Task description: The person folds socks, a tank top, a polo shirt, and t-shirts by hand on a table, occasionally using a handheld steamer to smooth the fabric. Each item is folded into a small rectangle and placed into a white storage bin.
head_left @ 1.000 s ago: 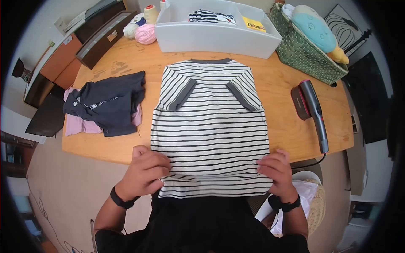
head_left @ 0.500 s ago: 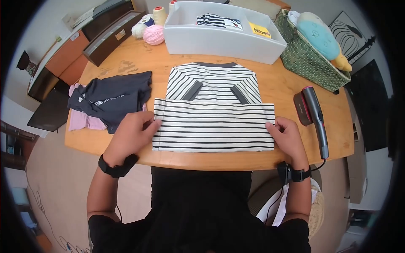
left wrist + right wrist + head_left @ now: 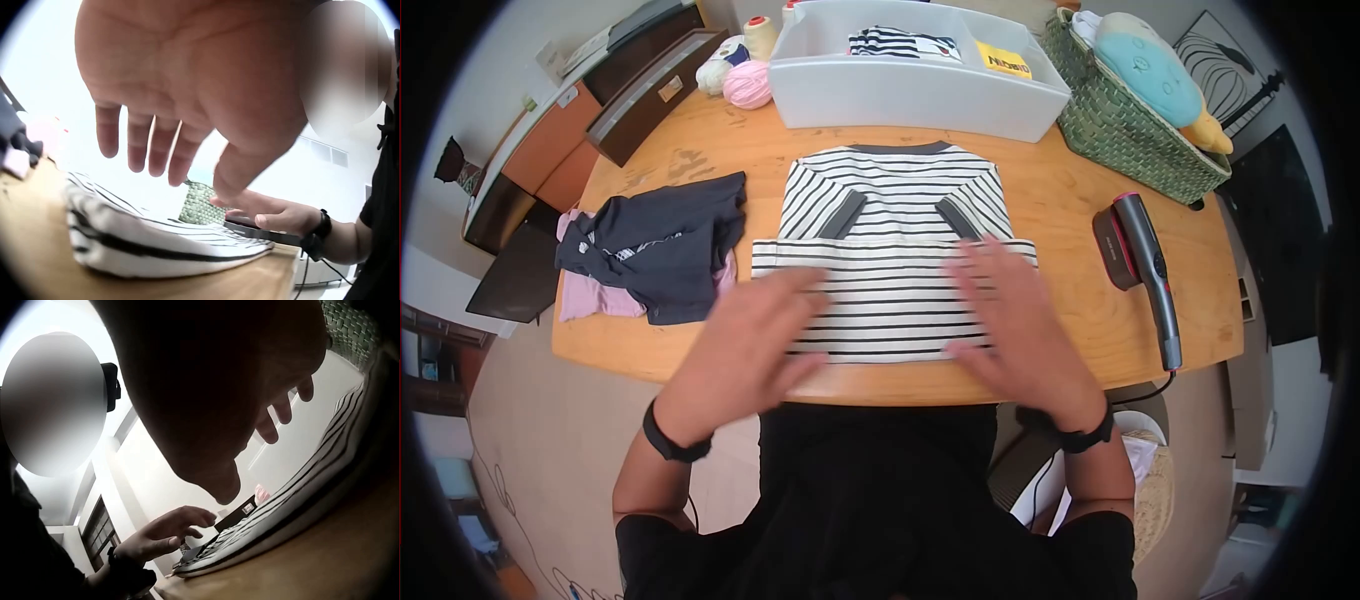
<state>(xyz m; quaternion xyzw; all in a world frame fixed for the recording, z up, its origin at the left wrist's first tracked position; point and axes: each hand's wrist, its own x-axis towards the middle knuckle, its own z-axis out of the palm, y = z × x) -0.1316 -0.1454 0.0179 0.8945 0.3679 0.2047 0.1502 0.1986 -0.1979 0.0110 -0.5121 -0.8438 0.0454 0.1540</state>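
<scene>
A white shirt with dark stripes (image 3: 890,300) lies on the wooden table (image 3: 900,378), its hem part folded up over the body and over the ends of both grey-cuffed sleeves. My left hand (image 3: 755,335) is over the left side of the fold; in the left wrist view the left hand (image 3: 187,75) has its fingers extended above the cloth. Over the right side is my right hand (image 3: 1015,320), fingers spread, blurred in the head view. The right wrist view has the right hand (image 3: 237,394) dark, with fingertips above the striped cloth (image 3: 294,500). Neither hand grips anything.
Dark and pink folded clothes (image 3: 662,250) lie at the left. A grey handheld brush-like appliance (image 3: 1145,270) with a cord lies at the right. Behind stand a white bin (image 3: 910,100), a green woven basket (image 3: 1135,140) with plush toys, and pink yarn (image 3: 748,85).
The shirt's hem has been brought up and away from the body, forming the fold. Both hands have let go of its sides and moved inward over the folded part.
</scene>
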